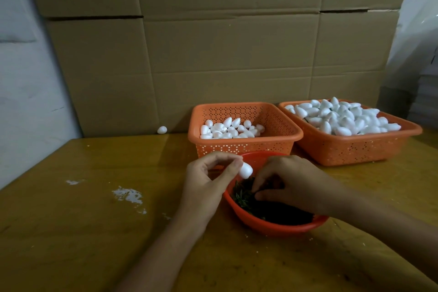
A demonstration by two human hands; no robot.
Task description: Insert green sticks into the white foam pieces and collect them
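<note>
My left hand [208,178] pinches a white egg-shaped foam piece [245,170] between thumb and fingertips, just above the left rim of a red bowl [279,226]. The bowl holds a heap of dark green sticks [244,197]. My right hand [291,182] reaches down into the bowl with its fingertips closed among the sticks; whether one is gripped is hidden. Behind the bowl stands an orange basket [244,147] partly filled with foam pieces [230,130]. A second orange basket [355,147] to the right is heaped with foam pieces [343,118].
All of it rests on a yellow-brown wooden table [94,220] with white scuffs at the left. One stray foam piece [162,129] lies at the table's far edge against the stacked cardboard boxes [213,42]. Plastic wrap hangs at the right.
</note>
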